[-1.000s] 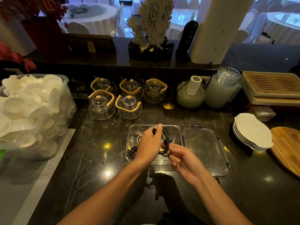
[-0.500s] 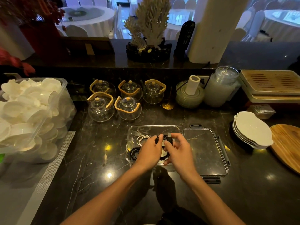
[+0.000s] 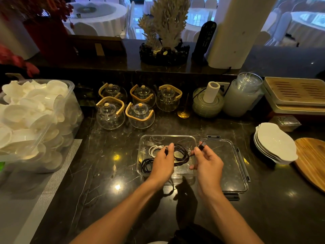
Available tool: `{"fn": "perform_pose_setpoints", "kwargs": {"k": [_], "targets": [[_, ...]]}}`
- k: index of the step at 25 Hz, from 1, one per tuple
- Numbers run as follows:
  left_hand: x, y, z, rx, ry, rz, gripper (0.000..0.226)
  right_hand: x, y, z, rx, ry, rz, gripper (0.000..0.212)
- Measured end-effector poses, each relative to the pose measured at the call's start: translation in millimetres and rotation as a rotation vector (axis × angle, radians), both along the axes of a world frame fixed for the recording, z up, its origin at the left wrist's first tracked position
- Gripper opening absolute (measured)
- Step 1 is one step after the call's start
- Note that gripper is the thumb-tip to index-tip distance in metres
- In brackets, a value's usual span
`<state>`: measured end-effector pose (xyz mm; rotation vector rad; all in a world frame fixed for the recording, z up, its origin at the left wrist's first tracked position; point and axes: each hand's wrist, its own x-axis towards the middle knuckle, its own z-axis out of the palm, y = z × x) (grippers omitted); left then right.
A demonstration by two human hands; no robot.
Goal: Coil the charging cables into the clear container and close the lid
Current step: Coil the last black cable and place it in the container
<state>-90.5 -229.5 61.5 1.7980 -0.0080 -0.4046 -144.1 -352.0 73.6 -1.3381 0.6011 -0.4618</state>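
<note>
A clear container [image 3: 168, 138] sits open on the dark counter in front of me. Inside lie a coiled white cable [image 3: 154, 149] at the back left and a small black coil [image 3: 146, 165] at the front left. My left hand [image 3: 162, 163] grips a larger coiled black cable [image 3: 181, 154] over the container, with one plug sticking up between its fingers. My right hand [image 3: 207, 162] pinches the cable's other plug end [image 3: 202, 144], held up just right of the container. The clear lid [image 3: 226, 166] lies flat on the counter to the right.
Several glass teapots [image 3: 139, 106] stand behind the container. A big clear bin of white dishes [image 3: 33, 124] fills the left. White plates [image 3: 274, 141], a wooden board [image 3: 313, 161], a glass jar [image 3: 242, 95] and stacked trays [image 3: 295, 94] are at the right.
My hands have drawn apart: the right one moved right with a plug end, pulling it out from the black coil that the left hand keeps over the container.
</note>
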Motion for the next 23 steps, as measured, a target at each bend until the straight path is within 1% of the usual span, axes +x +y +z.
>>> {"fn": "perform_pose_setpoints", "kwargs": {"k": [1, 2, 4, 7, 9, 10, 12, 14, 15, 18, 19, 21, 23], "targets": [[-1.6, 0.5, 3.6, -0.033, -0.042, -0.035, 0.04, 2.4, -5.0, -1.3, 0.133, 0.071, 0.029, 0.009], [-1.4, 2.2, 6.8, -0.052, -0.085, -0.084, 0.039, 4.8, -10.3, -3.6, 0.26, 0.152, 0.072, 0.009], [1.5, 6.0, 11.5, -0.063, -0.149, -0.206, 0.038, 7.6, -19.3, -7.4, 0.44, 0.275, 0.165, 0.011], [7.3, 8.4, 14.9, -0.053, -0.191, -0.323, 0.037, 12.1, -20.5, -13.1, 0.5, 0.297, 0.318, 0.014], [10.4, 8.9, 16.4, -0.013, -0.246, -0.379, 0.034, 14.0, -20.7, -16.3, 0.526, 0.28, 0.439, 0.025], [12.2, 10.1, 16.8, 0.012, -0.27, -0.398, 0.033, 14.0, -23.0, -16.9, 0.545, 0.269, 0.525, 0.03], [17.6, 13.9, 17.2, 0.039, -0.297, -0.4, 0.035, 13.2, -32.3, -16.3, 0.59, 0.223, 0.728, 0.028], [21.7, 17.6, 16.8, 0.057, -0.295, -0.366, 0.036, 12.4, -40.9, -14.9, 0.577, 0.182, 0.889, 0.026], [21.3, 18.2, 16.5, 0.064, -0.286, -0.348, 0.036, 12.3, -44.3, -14.4, 0.53, 0.186, 0.942, 0.028], [17.8, 18.4, 13.5, 0.117, -0.271, -0.311, 0.038, 13.2, -48.7, -11.7, 0.312, 0.239, 1.063, 0.042], [17.3, 20.5, 12.8, 0.133, -0.259, -0.303, 0.039, 13.6, -48.6, -10.3, 0.246, 0.246, 1.092, 0.042], [18.5, 23.7, 13.0, 0.109, -0.166, -0.292, 0.042, 13.3, -45.7, -8.6, 0.203, 0.188, 1.077, 0.036], [21.2, 23.9, 14.8, 0.112, -0.062, -0.268, 0.044, 12.5, -38.1, -9.2, 0.282, 0.068, 0.952, 0.028]]}}
